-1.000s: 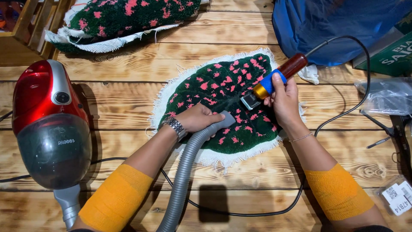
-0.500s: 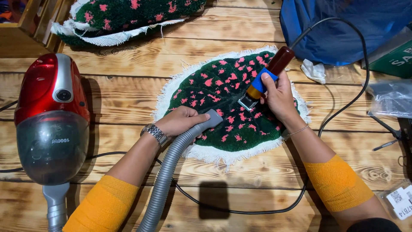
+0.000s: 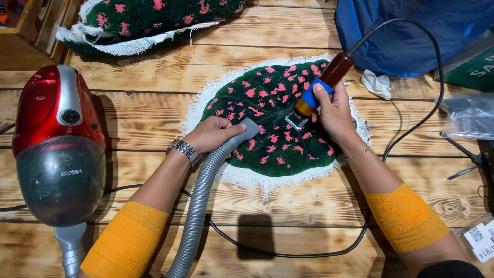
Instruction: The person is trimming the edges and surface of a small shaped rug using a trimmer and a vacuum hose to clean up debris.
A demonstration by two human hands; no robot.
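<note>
Left hand [image 3: 213, 135] is wrapped around the grey vacuum hose [image 3: 203, 195], nozzle on the green rug with pink spots [image 3: 267, 123] at frame centre. Right hand [image 3: 334, 110] grips a corded trimmer [image 3: 319, 90] (blade touching the pile). Red vacuum [image 3: 56, 144] sits far left on the table [image 3: 144, 108].

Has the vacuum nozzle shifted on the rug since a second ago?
Yes. The hose nozzle slid left across the green rug, away from the trimmer.
</note>
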